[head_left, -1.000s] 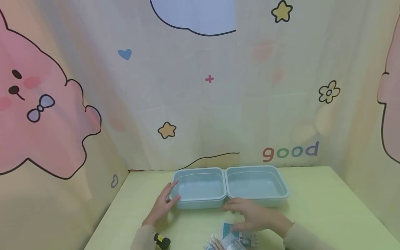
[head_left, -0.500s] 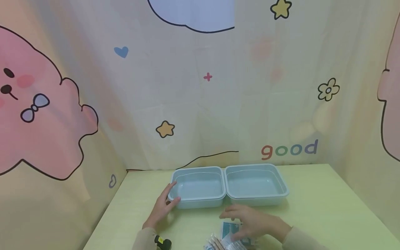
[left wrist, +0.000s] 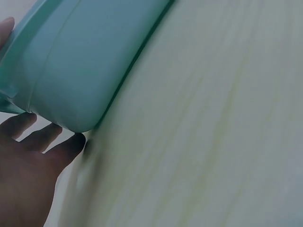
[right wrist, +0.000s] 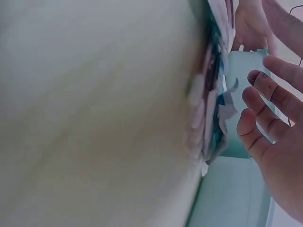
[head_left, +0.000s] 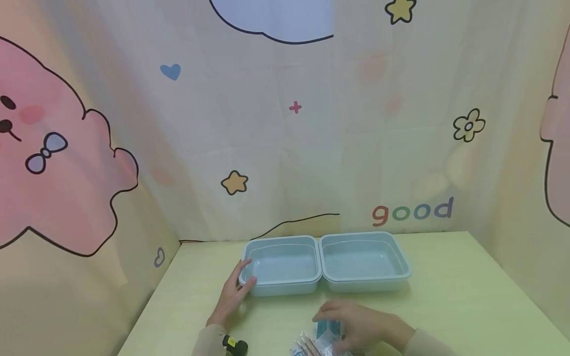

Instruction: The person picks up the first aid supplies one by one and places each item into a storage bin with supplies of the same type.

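Note:
Two light-blue plastic tubs stand side by side at the back of the table in the head view. My left hand (head_left: 229, 299) holds the left corner of the left tub (head_left: 285, 289), thumb and index finger at its rim. In the left wrist view the other fingertips touch the tub's outer wall (left wrist: 85, 66). My right hand (head_left: 362, 321) hovers with spread, slightly bent fingers over a small pile of packets, partly hiding it. A teal packet (head_left: 327, 327) and a clear packet of thin sticks (head_left: 307, 343) show there. Nothing is in the right hand in the right wrist view.
The right tub (head_left: 369, 285) touches or nearly meets the left one. A small black object with a yellow label (head_left: 235, 346) is beside the left sleeve. A printed cloth curtain (head_left: 285, 148) hangs behind the pale yellow table (head_left: 458, 296).
My right hand has drawn back from near the tubs toward the packets, covering more of the teal one. The left hand stays at the left tub's corner. The head view has shifted slightly.

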The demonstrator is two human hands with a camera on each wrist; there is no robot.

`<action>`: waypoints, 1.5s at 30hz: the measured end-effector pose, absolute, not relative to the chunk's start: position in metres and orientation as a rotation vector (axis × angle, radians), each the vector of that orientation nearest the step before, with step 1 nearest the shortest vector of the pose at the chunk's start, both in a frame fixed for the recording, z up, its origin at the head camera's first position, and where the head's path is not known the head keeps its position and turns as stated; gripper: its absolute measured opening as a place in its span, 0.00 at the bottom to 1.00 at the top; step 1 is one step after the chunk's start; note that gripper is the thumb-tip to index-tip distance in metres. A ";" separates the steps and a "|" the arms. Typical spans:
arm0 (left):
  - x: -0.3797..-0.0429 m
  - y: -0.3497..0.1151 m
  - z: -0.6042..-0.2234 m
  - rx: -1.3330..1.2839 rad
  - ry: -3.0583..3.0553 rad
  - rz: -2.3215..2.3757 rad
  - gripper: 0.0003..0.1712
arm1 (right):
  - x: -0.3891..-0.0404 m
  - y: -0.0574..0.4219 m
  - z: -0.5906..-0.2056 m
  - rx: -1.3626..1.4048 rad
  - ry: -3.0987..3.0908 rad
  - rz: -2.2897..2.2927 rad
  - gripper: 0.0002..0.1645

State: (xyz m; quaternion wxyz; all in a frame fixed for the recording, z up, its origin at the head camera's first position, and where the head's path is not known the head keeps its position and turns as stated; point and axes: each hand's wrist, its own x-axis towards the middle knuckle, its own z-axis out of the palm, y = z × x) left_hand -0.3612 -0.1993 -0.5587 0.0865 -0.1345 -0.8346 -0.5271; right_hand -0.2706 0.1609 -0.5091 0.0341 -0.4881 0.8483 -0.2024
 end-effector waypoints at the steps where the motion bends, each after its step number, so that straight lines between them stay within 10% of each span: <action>1: -0.361 -0.198 -0.558 -0.392 -2.485 -1.567 0.30 | -0.270 0.161 -0.511 -1.524 2.608 -0.616 0.38; 45: -0.345 -0.203 -0.555 -0.358 -2.501 -1.583 0.33 | -0.275 0.160 -0.522 -1.575 2.516 -0.626 0.11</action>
